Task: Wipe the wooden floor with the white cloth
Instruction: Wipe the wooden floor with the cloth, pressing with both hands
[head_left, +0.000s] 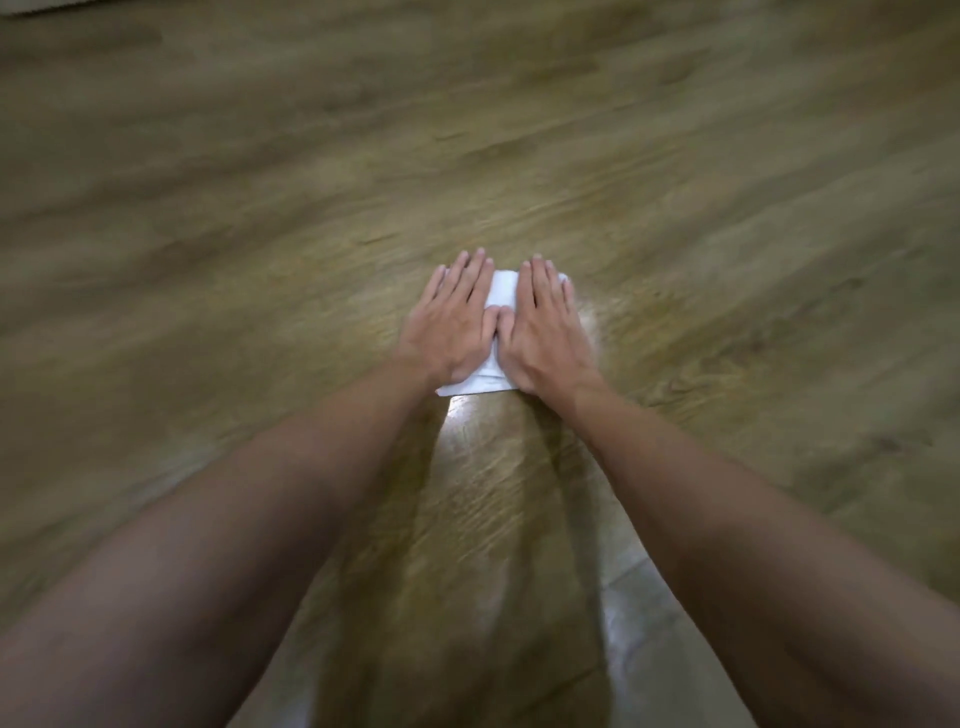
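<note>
While both arms are stretched forward, a folded white cloth (501, 293) is pinned flat on the wooden floor (260, 208) near the middle of the view. The left hand (454, 322) is laid palm down on the cloth's left half, fingers straight and slightly spread; the right hand (545, 325) is laid likewise on the right half, and the two thumbs are seen touching over the cloth's middle. The cloth's near edge is exposed below the wrists; a far corner shows beside the right fingers. No writing or mark can be read on cloth or floor, the picture being blurred. Bare boards are seen on every side of the cloth. A pale glare patch (462, 410) is noted just below the cloth.
</note>
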